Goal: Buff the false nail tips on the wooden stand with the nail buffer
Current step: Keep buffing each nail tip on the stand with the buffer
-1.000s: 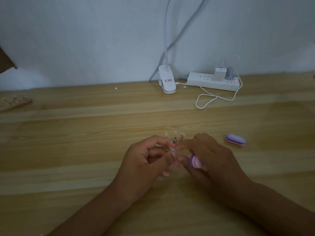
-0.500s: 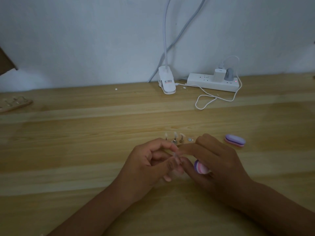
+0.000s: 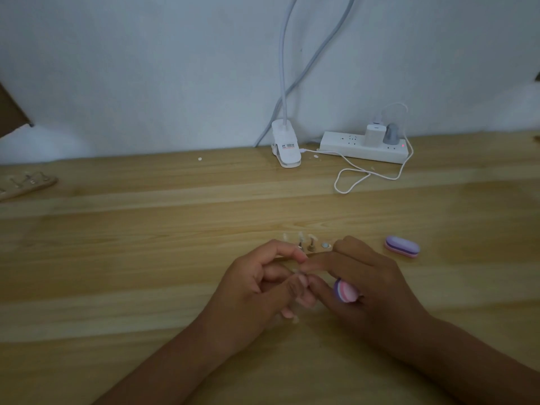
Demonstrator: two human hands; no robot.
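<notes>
One wooden table (image 3: 146,258) under white wall (image 3: 146,68); right hand (image 3: 371,285) round nail buffer (image 3: 346,290), left hand (image 3: 251,290), hold unclear.

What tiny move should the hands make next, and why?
Probably turn the nail buffer, tucked in the right hand, onto the small blurred piece pinched by the left hand; the buffer rubs nothing yet.

wooden table (image 3: 117,258) | on it: wooden stand (image 3: 318,251), spare buffer (image 3: 402,247), power strip (image 3: 344,148), lamp clamp (image 3: 287,149)
</notes>
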